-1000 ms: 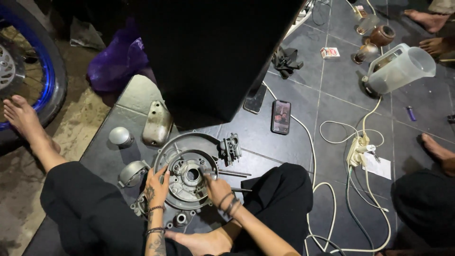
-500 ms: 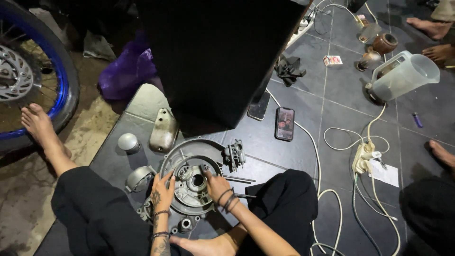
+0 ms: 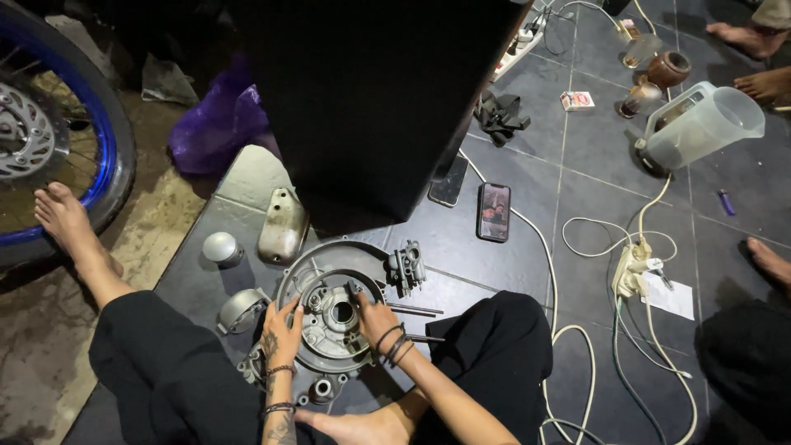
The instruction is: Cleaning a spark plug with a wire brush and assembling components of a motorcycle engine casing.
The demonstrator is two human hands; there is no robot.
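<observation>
Far centre: a large black box [image 3: 371, 99] stands on the dark tiled floor [image 3: 527, 272] and blocks the view behind it. Far left: a motorcycle wheel [image 3: 49, 132] with a blue rim, beside your bare foot. Far right: a clear plastic jug [image 3: 700, 124] lies tilted on its side, near a brown cup and a glass. Right of centre: white cables loop around a power strip [image 3: 630, 272].

Near centre, between your knees: the round grey engine cover [image 3: 329, 309] lies flat on the floor. Your left hand [image 3: 282, 334] rests on its left rim, fingers spread and pressed against the metal. Your right hand [image 3: 375, 317] sits on its right side, fingertips drawn together at the inner ring; whether this grip pinches a small part, you cannot tell.

Just right of the cover: a small carburettor body [image 3: 407, 266], touching the rim. Left of it: a domed metal cap [image 3: 221, 247] and an oblong metal cover [image 3: 283, 224]. Further right: a phone [image 3: 493, 212], screen lit.
</observation>
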